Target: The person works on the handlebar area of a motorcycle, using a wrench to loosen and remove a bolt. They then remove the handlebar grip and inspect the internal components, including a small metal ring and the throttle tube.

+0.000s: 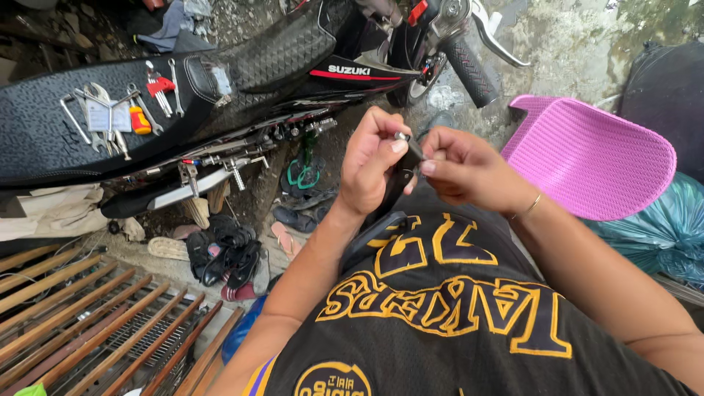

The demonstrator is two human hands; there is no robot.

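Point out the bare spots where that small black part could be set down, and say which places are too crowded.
The motorcycle seat is bare left of the wrenches, and again on its raised part right of the red hex keys. The pink plastic chair is bare too. The ground below the engine is crowded with sandals and black shoes. The left hand and right hand hold the black part.

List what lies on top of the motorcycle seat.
On the black seat lie several wrenches, a red set of hex keys and an orange-handled tool. A pale card covers parts of the wrenches.
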